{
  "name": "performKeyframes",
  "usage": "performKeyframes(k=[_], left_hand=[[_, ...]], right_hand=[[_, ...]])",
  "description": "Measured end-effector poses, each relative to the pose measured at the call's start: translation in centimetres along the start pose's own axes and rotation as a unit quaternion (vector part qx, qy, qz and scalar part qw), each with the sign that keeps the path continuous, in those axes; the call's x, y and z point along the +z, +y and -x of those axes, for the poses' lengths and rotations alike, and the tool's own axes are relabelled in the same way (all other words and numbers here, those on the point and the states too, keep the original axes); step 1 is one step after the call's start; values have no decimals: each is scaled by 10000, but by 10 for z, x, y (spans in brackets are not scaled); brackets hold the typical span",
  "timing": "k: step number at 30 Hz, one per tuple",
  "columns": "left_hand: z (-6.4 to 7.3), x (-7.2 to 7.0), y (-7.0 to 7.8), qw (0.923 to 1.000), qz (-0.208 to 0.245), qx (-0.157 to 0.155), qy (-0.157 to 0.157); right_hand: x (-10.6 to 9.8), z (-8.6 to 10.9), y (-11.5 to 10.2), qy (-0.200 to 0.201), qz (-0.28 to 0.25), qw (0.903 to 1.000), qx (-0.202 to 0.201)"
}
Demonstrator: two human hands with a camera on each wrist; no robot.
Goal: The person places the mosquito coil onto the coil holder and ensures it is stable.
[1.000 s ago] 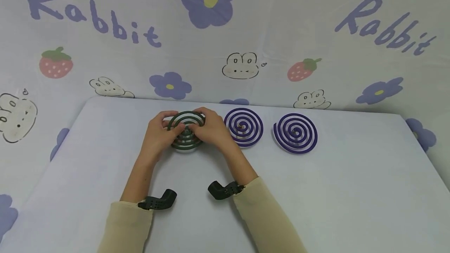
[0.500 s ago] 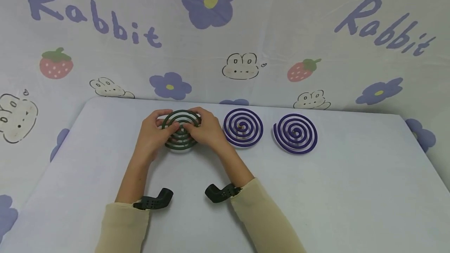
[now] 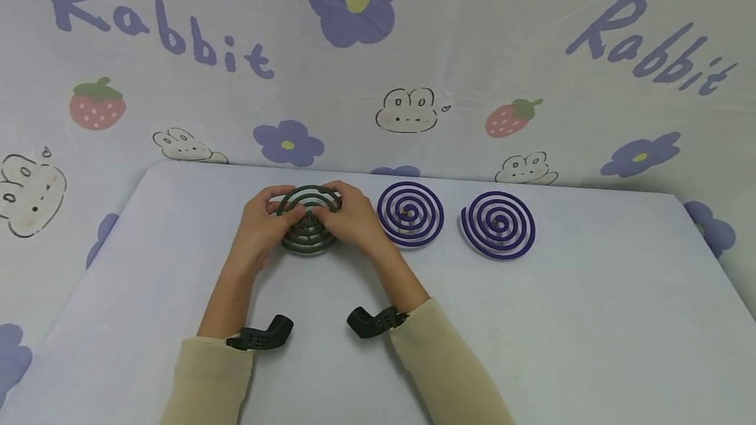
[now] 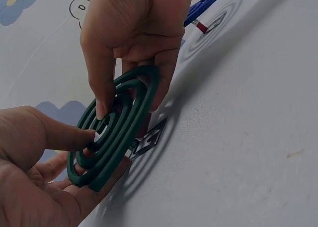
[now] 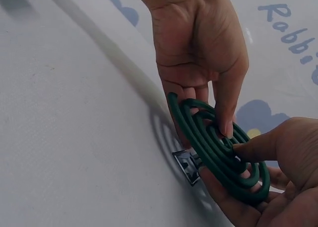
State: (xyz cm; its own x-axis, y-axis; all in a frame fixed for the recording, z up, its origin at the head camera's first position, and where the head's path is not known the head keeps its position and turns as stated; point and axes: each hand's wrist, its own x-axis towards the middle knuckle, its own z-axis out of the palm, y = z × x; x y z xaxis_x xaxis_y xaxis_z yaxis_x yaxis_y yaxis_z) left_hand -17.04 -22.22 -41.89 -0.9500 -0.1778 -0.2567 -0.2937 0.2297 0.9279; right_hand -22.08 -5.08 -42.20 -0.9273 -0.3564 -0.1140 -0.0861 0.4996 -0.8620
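A dark green mosquito coil is between both hands at the left of the middle of the table. My left hand grips its left side, thumb on top near the centre and fingers under the rim. From the other side my right hand holds it the same way, the thumbs meeting near the middle. Below the coil shows a small metal stand with a diamond-shaped base, close over the table; the right wrist view shows this stand too. Fingers partly hide where coil and stand meet.
Two purple mosquito coils, a nearer one and a farther one, sit raised on stands to the right. The white table ends at a patterned cloth backdrop. Wrist cameras sit on both wrists.
Both hands with the green coil have shifted slightly left, then back a little to the right. The thumbs stay near the coil's centre. The purple coils have not moved.
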Motion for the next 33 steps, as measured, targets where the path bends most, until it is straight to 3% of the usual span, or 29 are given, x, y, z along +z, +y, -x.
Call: performKeyframes(k=[7,16,26,33], left_hand=[[0,-2,-2,10000,-55,19,22],[6,-7,8,9987,-393,245,201],[5,-8,7,9981,-603,154,23],[7,-11,11,9980,-570,275,-38]], right_hand=[[6,2,-3,182,-111,9998,27],[9,2,-7,190,-132,9997,-92],[8,2,-7,-54,-276,9995,142],[8,2,-8,102,-541,9985,13]])
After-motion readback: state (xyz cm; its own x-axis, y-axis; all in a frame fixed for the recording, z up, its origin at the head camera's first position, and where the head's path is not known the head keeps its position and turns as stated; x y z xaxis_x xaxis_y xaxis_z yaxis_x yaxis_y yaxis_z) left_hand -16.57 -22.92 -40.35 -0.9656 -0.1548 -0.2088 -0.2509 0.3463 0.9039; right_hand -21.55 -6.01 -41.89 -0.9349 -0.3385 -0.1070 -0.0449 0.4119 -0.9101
